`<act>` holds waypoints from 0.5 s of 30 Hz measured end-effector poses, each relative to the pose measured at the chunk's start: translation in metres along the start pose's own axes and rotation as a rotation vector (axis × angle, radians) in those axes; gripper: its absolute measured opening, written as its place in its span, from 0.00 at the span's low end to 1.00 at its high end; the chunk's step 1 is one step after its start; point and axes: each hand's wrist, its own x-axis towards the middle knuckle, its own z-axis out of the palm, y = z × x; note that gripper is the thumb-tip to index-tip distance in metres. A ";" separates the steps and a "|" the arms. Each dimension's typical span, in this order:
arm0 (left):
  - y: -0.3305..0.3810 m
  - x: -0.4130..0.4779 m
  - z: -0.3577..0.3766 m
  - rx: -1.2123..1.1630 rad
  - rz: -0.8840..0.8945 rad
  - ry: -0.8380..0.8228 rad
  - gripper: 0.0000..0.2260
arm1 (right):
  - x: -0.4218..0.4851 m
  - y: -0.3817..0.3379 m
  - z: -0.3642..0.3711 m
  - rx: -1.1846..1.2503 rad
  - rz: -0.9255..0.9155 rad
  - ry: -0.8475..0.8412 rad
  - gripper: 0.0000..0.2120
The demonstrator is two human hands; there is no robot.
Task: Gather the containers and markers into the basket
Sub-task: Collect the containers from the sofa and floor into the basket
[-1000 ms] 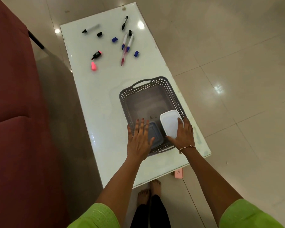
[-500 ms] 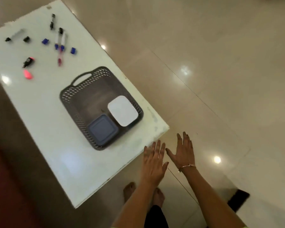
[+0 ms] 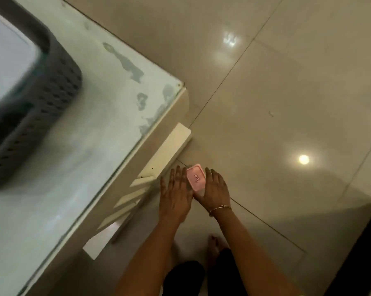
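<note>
A white container (image 3: 7, 60) already lies in the grey basket (image 3: 52, 88) on the table (image 3: 107, 116); no markers are in view. Down by the floor, the left hand (image 3: 176, 194) and right hand (image 3: 216, 189) flank a pink container (image 3: 196, 177), fingers straight and close to its sides. It likely still has to be lifted and carried over.

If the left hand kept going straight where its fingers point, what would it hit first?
Probably the white table leg, beyond the left hand; the pink container lies beside its fingers, not ahead. Depth is unclear.
</note>
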 end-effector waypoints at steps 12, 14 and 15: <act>-0.023 0.004 0.023 0.088 0.050 0.163 0.37 | 0.029 -0.013 0.029 0.098 0.115 0.085 0.40; -0.015 -0.008 0.001 0.088 0.046 0.163 0.32 | 0.011 -0.017 0.000 0.102 0.122 0.098 0.41; -0.009 -0.016 -0.017 0.072 0.043 0.169 0.30 | 0.000 -0.022 -0.021 0.090 0.117 0.110 0.40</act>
